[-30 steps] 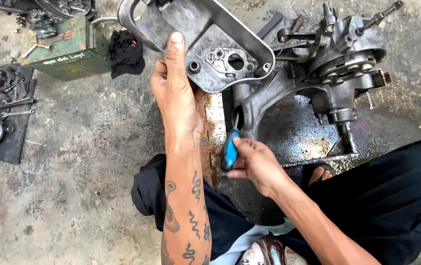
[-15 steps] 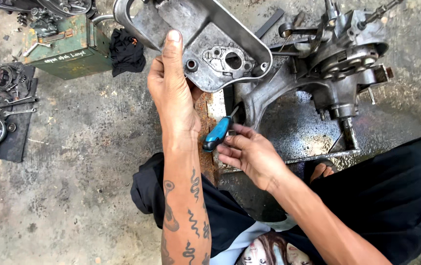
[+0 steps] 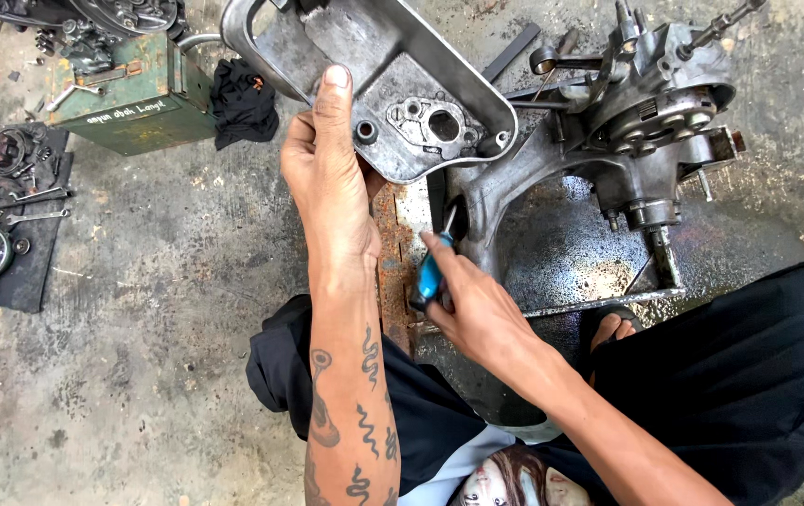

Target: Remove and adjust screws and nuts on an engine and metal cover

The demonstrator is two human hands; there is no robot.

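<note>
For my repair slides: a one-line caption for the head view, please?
Left hand steadies a grey metal engine cover while the right hand holds a blue-handled screwdriver at the engine casing.

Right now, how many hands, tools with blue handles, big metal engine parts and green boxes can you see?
Hands: 2, the left hand on the metal cover and the right hand holding the blue-handled screwdriver.
Blue-handled tools: 1.
Big metal engine parts: 2, the cover and the engine casing.
Green boxes: 1, the green box.
Total: 6
</note>
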